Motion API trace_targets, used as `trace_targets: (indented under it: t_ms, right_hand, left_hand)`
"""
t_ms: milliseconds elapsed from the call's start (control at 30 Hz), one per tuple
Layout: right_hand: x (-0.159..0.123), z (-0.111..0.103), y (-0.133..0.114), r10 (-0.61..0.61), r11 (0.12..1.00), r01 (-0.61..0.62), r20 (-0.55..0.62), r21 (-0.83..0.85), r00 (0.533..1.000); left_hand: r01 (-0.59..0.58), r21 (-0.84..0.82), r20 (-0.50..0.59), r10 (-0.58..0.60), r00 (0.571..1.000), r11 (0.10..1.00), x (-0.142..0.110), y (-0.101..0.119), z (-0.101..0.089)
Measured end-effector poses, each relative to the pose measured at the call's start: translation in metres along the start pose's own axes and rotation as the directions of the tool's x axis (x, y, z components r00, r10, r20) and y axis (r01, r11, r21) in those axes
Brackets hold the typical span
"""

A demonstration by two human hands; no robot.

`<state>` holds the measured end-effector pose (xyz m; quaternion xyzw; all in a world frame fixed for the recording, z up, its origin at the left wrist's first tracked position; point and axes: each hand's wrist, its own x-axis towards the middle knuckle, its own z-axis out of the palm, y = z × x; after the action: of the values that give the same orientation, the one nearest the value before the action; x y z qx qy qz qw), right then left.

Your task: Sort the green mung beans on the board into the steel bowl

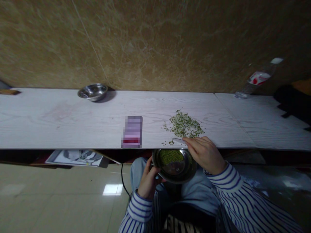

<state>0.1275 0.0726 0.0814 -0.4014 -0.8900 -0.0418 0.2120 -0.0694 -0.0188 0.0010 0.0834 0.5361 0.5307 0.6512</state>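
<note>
Green beans [185, 123] are strewn on the tabletop [150, 103], at one o'clock from a steel bowl [178, 178]. At their near fringe, a pale flat tool [179, 141] is pinched by the fingers of the right hand [207, 153]. The bowl is gripped by the left hand's [148, 181] fingers below the table edge, presumably so falling beans are caught. A second bowl [93, 92] is set towards ten.

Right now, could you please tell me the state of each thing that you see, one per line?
Left hand: gripping the held bowl
Right hand: pinching the pale tool
Held bowl: partly filled with small green beans
Pale tool: near the tabletop edge, contact unclear
Loose beans: scattered on the tabletop
Other bowl: upright, near the wall
Phone: flat, screen lit
Bottle: standing, capped, contents unclear
</note>
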Motion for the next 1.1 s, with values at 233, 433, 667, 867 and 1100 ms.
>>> trace_targets:
  t_ms: [233,433,667,867,1100]
  right_hand:
    - [-0.010,-0.004,0.008,0.048,0.997,-0.048,-0.003,-0.056,0.999]
    - [-0.015,-0.005,-0.003,0.063,0.997,-0.062,0.025,-0.045,0.998]
    - [-0.010,-0.001,-0.022,0.056,0.998,-0.056,0.038,0.008,0.998]
    - [-0.002,0.003,-0.015,0.079,0.996,-0.079,-0.006,-0.037,0.997]
    - [0.000,0.006,-0.019,0.042,0.999,-0.042,0.011,0.012,0.999]
  left_hand:
    - [0.025,-0.013,0.044,-0.025,0.999,1.000,-0.002,-0.001,0.008]
    - [0.031,-0.015,0.066,-0.030,0.997,0.999,-0.004,-0.005,0.018]
    - [0.032,-0.012,0.069,-0.031,0.997,0.999,-0.003,-0.005,0.018]
    - [0.019,-0.016,0.068,-0.018,0.997,1.000,-0.005,-0.002,0.017]
    - [-0.012,-0.022,0.033,0.013,0.999,1.000,-0.005,0.000,0.011]
